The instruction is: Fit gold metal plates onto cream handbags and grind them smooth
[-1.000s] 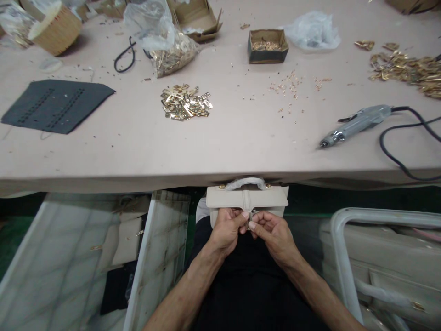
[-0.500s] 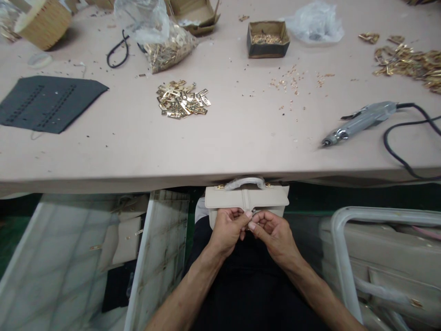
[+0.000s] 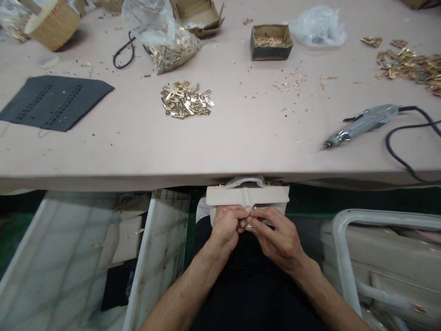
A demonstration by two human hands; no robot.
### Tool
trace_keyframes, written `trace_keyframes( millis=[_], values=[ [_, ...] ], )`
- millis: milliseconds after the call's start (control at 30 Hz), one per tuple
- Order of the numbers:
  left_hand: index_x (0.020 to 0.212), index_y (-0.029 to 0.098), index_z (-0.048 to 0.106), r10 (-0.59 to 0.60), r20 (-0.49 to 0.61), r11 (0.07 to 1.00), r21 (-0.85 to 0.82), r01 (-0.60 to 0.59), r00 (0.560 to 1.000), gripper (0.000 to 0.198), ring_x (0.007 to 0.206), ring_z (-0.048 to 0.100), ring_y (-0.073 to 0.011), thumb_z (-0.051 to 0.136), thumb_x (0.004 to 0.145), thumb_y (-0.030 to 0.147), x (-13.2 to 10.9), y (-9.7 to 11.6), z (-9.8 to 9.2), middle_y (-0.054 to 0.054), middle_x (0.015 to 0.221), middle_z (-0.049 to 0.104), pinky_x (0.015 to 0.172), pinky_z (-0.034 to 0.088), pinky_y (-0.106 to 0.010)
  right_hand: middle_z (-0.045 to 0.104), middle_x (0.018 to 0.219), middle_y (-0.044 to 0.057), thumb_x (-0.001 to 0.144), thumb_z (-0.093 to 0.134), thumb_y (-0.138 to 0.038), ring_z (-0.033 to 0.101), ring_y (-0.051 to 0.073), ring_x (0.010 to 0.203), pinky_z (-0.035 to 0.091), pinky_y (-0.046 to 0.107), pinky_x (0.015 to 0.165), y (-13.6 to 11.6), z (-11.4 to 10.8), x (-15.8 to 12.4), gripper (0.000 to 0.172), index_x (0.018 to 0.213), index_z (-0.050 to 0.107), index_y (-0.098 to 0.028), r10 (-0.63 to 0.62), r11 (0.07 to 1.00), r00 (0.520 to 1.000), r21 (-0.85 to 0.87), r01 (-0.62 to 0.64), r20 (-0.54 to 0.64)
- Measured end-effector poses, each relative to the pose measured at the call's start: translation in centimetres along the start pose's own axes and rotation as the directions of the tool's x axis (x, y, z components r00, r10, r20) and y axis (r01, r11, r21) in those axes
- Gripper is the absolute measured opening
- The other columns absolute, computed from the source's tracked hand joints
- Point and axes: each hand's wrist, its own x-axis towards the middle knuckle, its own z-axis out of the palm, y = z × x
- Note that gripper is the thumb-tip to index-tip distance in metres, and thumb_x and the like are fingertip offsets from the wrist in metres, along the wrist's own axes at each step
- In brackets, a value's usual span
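A cream handbag (image 3: 227, 196) with a plastic-wrapped top handle (image 3: 245, 181) stands upright on my lap against the table edge. My left hand (image 3: 228, 224) is closed at the front of the bag, its thumb and fingers pinched below the middle of the flap. Close beside it, my right hand (image 3: 275, 230) is also closed, fingertips meeting the left ones. Between the fingertips a small bit of gold metal (image 3: 248, 225) shows; the fingers hide most of it and the strap end of the flap.
An electric screwdriver (image 3: 361, 125) with a black cord lies at the right. Gold plates (image 3: 186, 102), a small box of screws (image 3: 271, 51) and a dark pad (image 3: 57, 103) are on the table (image 3: 223, 149). Plastic crates (image 3: 141, 262) with bags flank me, the right crate (image 3: 344, 257) fuller.
My right hand has turned slightly, its fingers now stretched more toward the left fingertips. Gold metal shows more clearly between them. The view has shifted a little.
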Motion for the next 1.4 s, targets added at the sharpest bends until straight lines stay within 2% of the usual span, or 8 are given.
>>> trace_keyframes(
  millis=[133,233,367,633,767,900,1233,1400],
  values=[
    [0.059,0.012,0.061,-0.032,0.027,0.998,-0.048,0.033,0.999,0.028,0.043,0.041,-0.0085,0.079,0.064,0.033,-0.7,0.3,0.4,-0.001,0.053,0.052,0.040,0.021,-0.021,0.069,0.102,0.011,0.092,0.057,-0.004,0.062,0.022,0.086,0.051,0.036,0.075,0.3,-0.1,1.2,0.037,0.122,0.066,-0.025,-0.018,1.000,0.999,-0.019,0.017,-0.050],
    [0.069,0.012,0.069,0.132,-0.053,0.987,0.095,-0.126,0.990,0.033,0.047,0.048,-0.0121,0.070,0.082,0.043,-2.3,0.1,0.8,-0.007,0.062,0.061,0.040,0.025,-0.023,0.066,0.090,0.008,0.096,0.058,-0.013,0.062,0.020,0.078,0.050,0.032,0.069,0.3,-1.5,3.1,0.019,0.105,0.071,-0.023,0.099,0.992,0.992,0.085,-0.092,-0.083],
    [0.099,0.018,0.077,0.655,-0.153,0.701,0.486,-0.521,0.740,0.018,0.066,0.060,-0.0177,0.074,0.088,0.032,-4.2,-0.3,1.2,-0.008,0.083,0.069,0.058,0.045,-0.026,0.066,0.084,0.007,0.098,0.059,-0.023,0.062,0.020,0.075,0.050,0.033,0.070,0.5,-3.9,5.7,0.013,0.090,0.069,-0.021,0.208,0.951,0.978,0.239,-0.197,-0.020],
    [0.111,0.025,0.080,0.873,0.030,0.377,0.594,-0.711,0.487,0.029,0.078,0.065,-0.0234,0.077,0.084,0.014,-4.6,-0.2,1.3,-0.010,0.091,0.071,0.069,0.052,-0.032,0.066,0.078,0.006,0.099,0.061,-0.033,0.060,0.019,0.070,0.048,0.032,0.067,1.0,-4.3,7.1,0.023,0.082,0.068,-0.020,0.299,0.901,0.951,0.307,-0.307,0.073],
    [0.122,0.023,0.076,0.728,0.080,0.558,0.507,-0.657,0.680,0.030,0.075,0.069,-0.0211,0.071,0.092,0.022,-4.0,0.2,1.6,-0.012,0.115,0.071,0.066,0.056,-0.031,0.068,0.080,0.006,0.098,0.062,-0.033,0.062,0.020,0.072,0.050,0.032,0.070,1.1,-3.9,7.1,0.023,0.082,0.069,-0.019,0.336,0.871,0.938,0.351,-0.343,0.082],
    [0.110,0.017,0.077,0.580,0.075,0.747,0.349,-0.566,0.811,0.022,0.069,0.072,-0.0214,0.072,0.092,0.027,-2.7,0.7,1.7,-0.010,0.093,0.076,0.068,0.060,-0.032,0.068,0.078,0.005,0.097,0.064,-0.037,0.061,0.019,0.070,0.050,0.030,0.067,1.5,-3.3,7.0,0.024,0.083,0.071,-0.018,0.406,0.825,0.908,0.385,-0.413,0.103],
    [0.094,0.011,0.073,0.488,-0.019,0.863,0.156,-0.480,0.873,0.024,0.051,0.065,-0.0162,0.081,0.082,0.029,-1.6,1.3,1.6,-0.007,0.070,0.073,0.052,0.056,-0.026,0.070,0.082,0.005,0.093,0.070,-0.039,0.063,0.018,0.071,0.051,0.028,0.065,2.0,-1.8,6.5,0.021,0.094,0.075,-0.019,0.511,0.737,0.852,0.450,-0.504,0.117],
    [0.118,0.016,0.066,0.494,0.137,0.810,0.288,-0.511,0.859,0.030,0.074,0.072,-0.0207,0.070,0.094,0.033,-2.3,1.8,1.3,-0.009,0.091,0.075,0.071,0.061,-0.031,0.069,0.077,0.004,0.091,0.073,-0.039,0.061,0.017,0.066,0.050,0.026,0.059,1.5,-2.0,6.7,0.020,0.088,0.075,-0.020,0.562,0.718,0.825,0.455,-0.526,0.067]
  ],
)
